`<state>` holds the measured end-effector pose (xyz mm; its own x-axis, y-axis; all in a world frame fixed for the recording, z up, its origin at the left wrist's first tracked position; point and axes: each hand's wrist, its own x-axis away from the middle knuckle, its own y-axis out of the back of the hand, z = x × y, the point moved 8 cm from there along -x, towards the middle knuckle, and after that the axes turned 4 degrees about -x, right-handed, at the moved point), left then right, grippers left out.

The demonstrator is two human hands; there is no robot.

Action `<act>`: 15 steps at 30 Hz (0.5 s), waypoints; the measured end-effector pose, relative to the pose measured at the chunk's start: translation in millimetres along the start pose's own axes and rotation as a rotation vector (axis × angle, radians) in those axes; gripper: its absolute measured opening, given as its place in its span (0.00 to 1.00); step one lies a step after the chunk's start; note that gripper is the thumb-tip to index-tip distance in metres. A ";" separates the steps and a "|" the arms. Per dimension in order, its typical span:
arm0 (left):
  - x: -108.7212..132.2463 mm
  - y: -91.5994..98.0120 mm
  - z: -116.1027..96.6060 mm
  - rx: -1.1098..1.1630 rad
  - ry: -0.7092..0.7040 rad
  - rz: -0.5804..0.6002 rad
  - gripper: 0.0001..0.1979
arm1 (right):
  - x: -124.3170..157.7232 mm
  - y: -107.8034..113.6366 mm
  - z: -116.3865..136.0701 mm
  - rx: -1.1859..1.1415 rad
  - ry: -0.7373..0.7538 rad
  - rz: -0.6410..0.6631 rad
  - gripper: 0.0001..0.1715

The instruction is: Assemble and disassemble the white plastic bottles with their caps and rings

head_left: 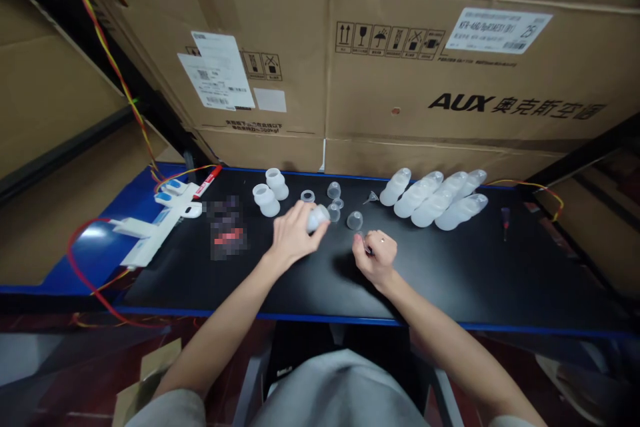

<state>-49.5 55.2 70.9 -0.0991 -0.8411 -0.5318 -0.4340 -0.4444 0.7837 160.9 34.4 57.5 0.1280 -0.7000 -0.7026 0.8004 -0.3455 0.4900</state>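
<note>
My left hand is wrapped round a small frosted plastic bottle, raised over the middle of the black mat. My right hand is closed in a fist beside it, thumb against the fingers; a bit of something clear shows there, too hidden to name. Just beyond the hands lie several clear dome caps and a pale ring-shaped collar. Two open-necked frosted bottles stand to the left. A small clear funnel lies behind my right hand.
Several capped frosted bottles are grouped at the back right. A small dark-tipped tool lies farther right. On the left are a white power strip, a red marker and cables. Large cardboard boxes wall off the back.
</note>
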 end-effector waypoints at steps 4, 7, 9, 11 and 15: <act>-10.7 24.7 48.9 0.011 0.187 -0.174 0.20 | 3.1 -30.4 -14.2 0.087 -0.152 0.297 0.20; -11.9 31.1 65.3 -0.031 0.219 -0.191 0.19 | 8.9 -48.6 -21.1 0.164 -0.219 0.510 0.13; -11.9 27.1 61.8 0.014 0.122 -0.141 0.19 | 10.2 -51.8 -24.0 0.183 -0.252 0.549 0.16; -10.5 21.5 50.6 0.098 -0.005 -0.085 0.20 | 9.9 -50.5 -26.5 0.165 -0.288 0.532 0.23; -6.3 11.7 18.5 0.200 -0.175 0.007 0.16 | 8.4 -41.3 -29.1 0.038 -0.337 0.422 0.21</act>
<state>-70.6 61.1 77.5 -0.2484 -0.7698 -0.5879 -0.5992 -0.3548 0.7177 145.9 61.0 16.3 0.2339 -0.9422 -0.2397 0.6977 -0.0090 0.7163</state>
